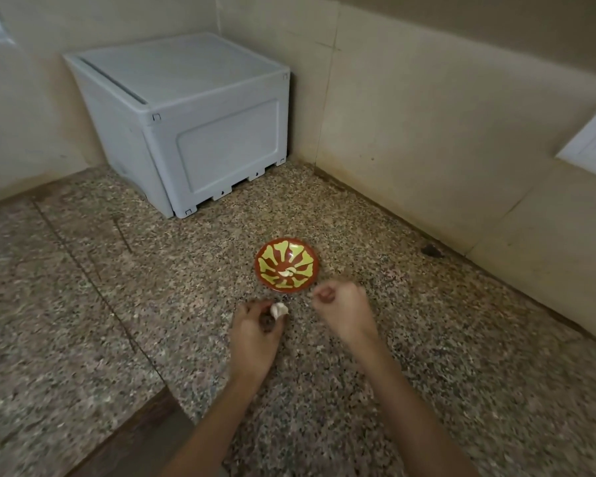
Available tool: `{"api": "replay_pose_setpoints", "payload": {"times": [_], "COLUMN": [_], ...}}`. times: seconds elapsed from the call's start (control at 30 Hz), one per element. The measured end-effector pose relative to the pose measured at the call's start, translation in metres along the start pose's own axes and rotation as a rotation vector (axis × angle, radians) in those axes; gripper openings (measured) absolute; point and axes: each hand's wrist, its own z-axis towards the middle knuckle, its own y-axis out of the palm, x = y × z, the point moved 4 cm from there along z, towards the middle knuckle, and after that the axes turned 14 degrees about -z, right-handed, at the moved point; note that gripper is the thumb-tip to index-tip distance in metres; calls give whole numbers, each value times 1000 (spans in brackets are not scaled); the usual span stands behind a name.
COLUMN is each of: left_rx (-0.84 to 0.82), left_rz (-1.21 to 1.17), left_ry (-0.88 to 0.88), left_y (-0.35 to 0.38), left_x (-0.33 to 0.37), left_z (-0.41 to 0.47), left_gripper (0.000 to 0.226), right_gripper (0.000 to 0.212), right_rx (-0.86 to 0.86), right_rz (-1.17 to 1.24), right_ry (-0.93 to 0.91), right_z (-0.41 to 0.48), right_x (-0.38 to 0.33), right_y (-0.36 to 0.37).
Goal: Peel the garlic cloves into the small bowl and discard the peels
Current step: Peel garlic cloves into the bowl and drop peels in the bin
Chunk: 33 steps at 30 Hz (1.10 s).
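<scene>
judging by what lies in the small bowl point(260, 259), we are partway through the task: a few pale, bare-looking cloves point(288, 271) sit at its bottom, towards the near side, so some peeling is done. the left hand point(255, 330) pinches a piece of garlic point(278, 310) at its fingertips, low over the counter point(117, 304) and just short of the bowl's near rim, apart from it. the garlic looks whitish and lumpy, with a dull, papery skin on it, so we take it as not yet peeled. the right hand point(341, 304) hovers just beside the bowl's near right edge with its fingers curled in tight. it is blurred and may be pinching a scrap of peel, but we cannot tell whether it holds anything. we make out no gathered peels and no bin, so in our judgement the discarding is left to do, along with stripping the piece in hand and dropping it in with the others. a grey plastic box point(186, 125) stands well back in the corner, apart from the work.
</scene>
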Motion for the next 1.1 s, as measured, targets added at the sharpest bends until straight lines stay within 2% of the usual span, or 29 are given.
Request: {"api": "replay_pose_setpoints", "payload": {"times": [0.13, 0.33, 0.53, 0.67, 0.77, 0.87, 1.1], "left_rx": [23, -14, -58, -79, -91, -120, -143], "left_rz": [-25, -54, 23, 32, 28, -21, -83], "left_ry": [85, 162, 187, 165, 156, 176, 168], "left_y": [-1, -5, -3, -3, -4, -5, -9], "left_x": [-2, -9, -13, -13, -11, -8, -3], "left_z": [-3, -4, -6, -6, -7, -8, -8], "left_gripper": [36, 41, 47, 43, 38, 36, 35], "right_gripper": [16, 12, 19, 17, 20, 17, 17], "right_rx": [124, 55, 164, -43, -55, -15, -3], "right_rz": [-44, -215, 62, 190, 269, 306, 240], "right_ry": [-60, -82, -60, -13, 49, 107, 76], "right_z": [35, 58, 15, -25, -34, -34, -35], "right_x": [-40, -49, -43, -42, -43, -41, -44], "right_y": [-15, 4, -7, 16, 29, 34, 35]}}
